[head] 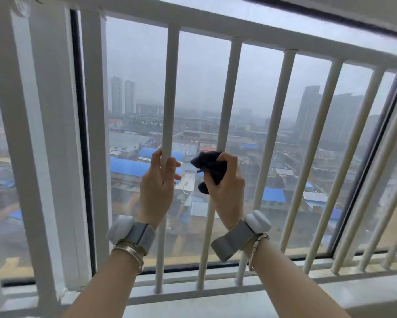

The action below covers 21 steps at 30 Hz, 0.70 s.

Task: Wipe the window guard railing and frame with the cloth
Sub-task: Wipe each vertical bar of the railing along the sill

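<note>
1. Cloth (212, 167): dark, bunched in right hand (225, 187), fingers curled tight round it and pressed against second bar (228, 95) at mid height.
2. Left hand (159, 180): wrapped round first bar (170, 92), thumb on left side, fingertips showing past right side; level with right hand, one bar-gap apart.
3. Both forearms reaching up and forward from bottom edge, wrists bent slightly inward. One grey wrist band (135, 234) plus bracelet on each wrist.
4. Count: one cloth, two hands, about nine round white bars visible in railing, running right and getting crowded toward far right; exact count there hard to tell.
5. Top rail (216, 21) and bottom rail (193, 292) close off the bars; wide white frame post (39, 134) to left of first bar.
6. Open room: bare bar above both hands up to top rail, shorter stretch below down to bottom rail; gaps between bars near hands wide enough for fingers to wrap through.
</note>
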Motion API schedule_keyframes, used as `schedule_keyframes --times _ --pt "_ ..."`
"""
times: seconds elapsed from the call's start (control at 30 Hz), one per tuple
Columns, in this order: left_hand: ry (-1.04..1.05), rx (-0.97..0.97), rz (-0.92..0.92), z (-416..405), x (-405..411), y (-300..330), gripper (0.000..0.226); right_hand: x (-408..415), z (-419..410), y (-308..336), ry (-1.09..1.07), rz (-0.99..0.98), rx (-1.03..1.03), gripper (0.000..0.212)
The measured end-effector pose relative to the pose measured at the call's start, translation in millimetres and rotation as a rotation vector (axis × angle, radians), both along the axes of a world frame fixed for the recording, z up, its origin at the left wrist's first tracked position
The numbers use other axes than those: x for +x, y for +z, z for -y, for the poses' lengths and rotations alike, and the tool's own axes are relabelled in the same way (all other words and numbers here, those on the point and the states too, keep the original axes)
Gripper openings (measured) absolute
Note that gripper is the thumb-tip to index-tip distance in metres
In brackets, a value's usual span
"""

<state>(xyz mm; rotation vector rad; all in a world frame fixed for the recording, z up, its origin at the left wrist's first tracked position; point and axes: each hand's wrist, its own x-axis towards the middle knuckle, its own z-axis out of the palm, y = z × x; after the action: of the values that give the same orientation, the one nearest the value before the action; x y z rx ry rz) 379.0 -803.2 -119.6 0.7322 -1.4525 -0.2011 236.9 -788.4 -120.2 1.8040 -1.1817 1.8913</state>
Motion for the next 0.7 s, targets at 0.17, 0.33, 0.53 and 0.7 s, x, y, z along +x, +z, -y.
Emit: schedule_keyframes --times 0.17,0.33,0.53,0.7 --pt "0.02 0.035 0.013 -2.3 1.1 -29.0 0.02 -8.3 -15.0 -78.5 0.036 -0.14 0.158 0.045" --pt "0.024 0.082 0.021 -7.3 4.4 -56.5 0.023 -25.0 -25.2 -62.1 0.022 -0.35 0.157 0.031" --pt "-0.018 0.153 0.009 -8.4 5.8 -86.9 0.046 -16.9 -7.9 -11.5 -0.072 -0.23 -0.03 0.029" --pt "-0.004 0.21 0.011 -7.8 5.2 -123.7 0.038 -10.4 -0.1 -88.4 -0.08 -0.225 0.039 0.029"
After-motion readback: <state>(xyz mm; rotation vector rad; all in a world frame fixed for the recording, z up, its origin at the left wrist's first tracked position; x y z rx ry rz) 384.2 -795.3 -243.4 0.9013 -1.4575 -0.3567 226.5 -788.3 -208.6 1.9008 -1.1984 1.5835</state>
